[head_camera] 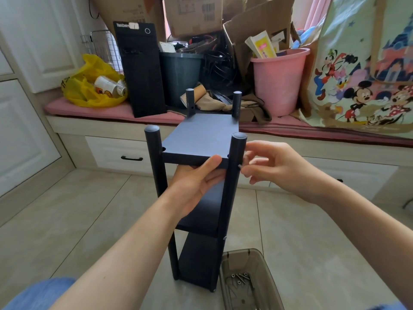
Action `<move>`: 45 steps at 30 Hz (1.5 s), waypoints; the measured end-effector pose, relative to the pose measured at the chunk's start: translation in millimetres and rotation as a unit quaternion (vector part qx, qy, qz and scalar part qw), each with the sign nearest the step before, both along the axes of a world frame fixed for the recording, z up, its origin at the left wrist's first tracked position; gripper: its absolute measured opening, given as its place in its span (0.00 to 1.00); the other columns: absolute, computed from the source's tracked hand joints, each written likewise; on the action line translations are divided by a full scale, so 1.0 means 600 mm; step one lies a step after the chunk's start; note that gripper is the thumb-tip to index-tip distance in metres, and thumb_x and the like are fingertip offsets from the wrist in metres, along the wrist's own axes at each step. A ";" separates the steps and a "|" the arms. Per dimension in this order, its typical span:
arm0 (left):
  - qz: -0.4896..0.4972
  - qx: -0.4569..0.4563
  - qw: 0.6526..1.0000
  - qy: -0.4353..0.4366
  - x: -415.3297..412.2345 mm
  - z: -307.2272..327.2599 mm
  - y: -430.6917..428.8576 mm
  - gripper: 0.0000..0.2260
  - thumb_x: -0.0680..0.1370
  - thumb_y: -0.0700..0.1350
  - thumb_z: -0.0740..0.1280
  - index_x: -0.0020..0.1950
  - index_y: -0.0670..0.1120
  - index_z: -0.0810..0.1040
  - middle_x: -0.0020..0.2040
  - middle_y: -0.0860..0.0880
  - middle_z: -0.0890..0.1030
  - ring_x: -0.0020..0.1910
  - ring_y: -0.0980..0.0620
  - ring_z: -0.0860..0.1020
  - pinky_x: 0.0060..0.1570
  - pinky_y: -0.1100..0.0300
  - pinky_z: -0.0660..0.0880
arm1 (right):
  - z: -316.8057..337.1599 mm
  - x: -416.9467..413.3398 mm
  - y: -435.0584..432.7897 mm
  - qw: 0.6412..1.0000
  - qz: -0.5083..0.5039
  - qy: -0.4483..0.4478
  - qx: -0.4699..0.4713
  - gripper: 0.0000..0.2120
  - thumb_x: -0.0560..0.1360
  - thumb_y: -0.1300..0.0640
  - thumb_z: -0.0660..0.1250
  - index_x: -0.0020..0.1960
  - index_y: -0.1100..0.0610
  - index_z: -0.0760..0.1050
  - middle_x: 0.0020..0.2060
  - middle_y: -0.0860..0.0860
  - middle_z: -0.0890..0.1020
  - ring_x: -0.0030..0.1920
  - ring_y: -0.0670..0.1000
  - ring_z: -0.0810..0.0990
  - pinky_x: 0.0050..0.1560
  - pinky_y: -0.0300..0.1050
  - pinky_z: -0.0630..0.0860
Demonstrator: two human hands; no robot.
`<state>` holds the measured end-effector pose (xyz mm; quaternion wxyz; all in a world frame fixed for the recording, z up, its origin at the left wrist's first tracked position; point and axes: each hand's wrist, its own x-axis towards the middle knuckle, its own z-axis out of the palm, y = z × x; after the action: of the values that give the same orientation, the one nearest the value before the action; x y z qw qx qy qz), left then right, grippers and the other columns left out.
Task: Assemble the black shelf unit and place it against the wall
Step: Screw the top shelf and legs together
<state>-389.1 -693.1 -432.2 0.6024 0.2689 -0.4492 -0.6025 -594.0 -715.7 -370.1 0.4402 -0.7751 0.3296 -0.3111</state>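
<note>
A black shelf unit [201, 135] stands upright on the tiled floor in front of me, with round posts at its corners and three boards. My left hand [194, 182] grips the front edge of the top board from below, thumb lying on the edge. My right hand [272, 166] pinches a small metal screw [240, 166] that sticks out of the near right post [232, 189] at the height of the top board.
A translucent brown box [263, 285] holding several screws sits on the floor just right of the shelf's base. Behind the shelf runs a window seat with drawers [116, 153], loaded with a black PC tower [143, 72], a pink bucket [279, 81], a yellow bag [89, 86] and cardboard boxes.
</note>
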 end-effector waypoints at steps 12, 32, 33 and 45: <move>-0.004 -0.008 1.000 -0.017 0.005 0.005 -0.005 0.26 0.76 0.45 0.71 0.71 0.39 0.70 0.63 0.37 0.81 0.62 0.39 0.81 0.60 0.49 0.79 | -0.013 0.004 -0.009 0.999 -0.032 -0.007 -0.031 0.20 0.73 0.64 0.73 0.63 0.49 0.79 0.37 0.47 0.79 0.36 0.45 0.79 0.41 0.41 0.80; -0.007 -0.003 0.999 -0.039 0.002 0.003 -0.007 0.30 0.75 0.48 0.75 0.73 0.41 0.69 0.65 0.39 0.81 0.64 0.40 0.80 0.62 0.50 0.78 | -0.026 0.008 -0.015 0.995 -0.057 -0.072 -0.027 0.17 0.72 0.63 0.74 0.55 0.44 0.82 0.37 0.48 0.80 0.34 0.45 0.76 0.39 0.40 0.77; -0.006 -0.002 0.999 -0.041 0.003 0.003 -0.006 0.31 0.75 0.49 0.75 0.73 0.40 0.69 0.65 0.39 0.81 0.65 0.40 0.79 0.62 0.50 0.78 | -0.027 0.009 -0.013 0.995 -0.058 -0.077 -0.028 0.16 0.72 0.62 0.74 0.55 0.45 0.82 0.38 0.51 0.80 0.35 0.46 0.77 0.39 0.40 0.77; 0.042 0.094 0.989 -0.107 0.001 0.014 0.015 0.26 0.75 0.52 0.71 0.70 0.43 0.75 0.59 0.44 0.85 0.59 0.45 0.83 0.63 0.49 0.79 | -0.030 0.012 -0.019 0.976 -0.029 -0.138 0.164 0.17 0.70 0.62 0.75 0.58 0.55 0.82 0.55 0.53 0.85 0.56 0.53 0.84 0.52 0.48 0.83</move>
<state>-388.3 -684.0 -423.9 0.5473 0.4059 -0.4411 -0.5841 -586.6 -727.4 -388.3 0.5931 -0.6323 0.3347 -0.3694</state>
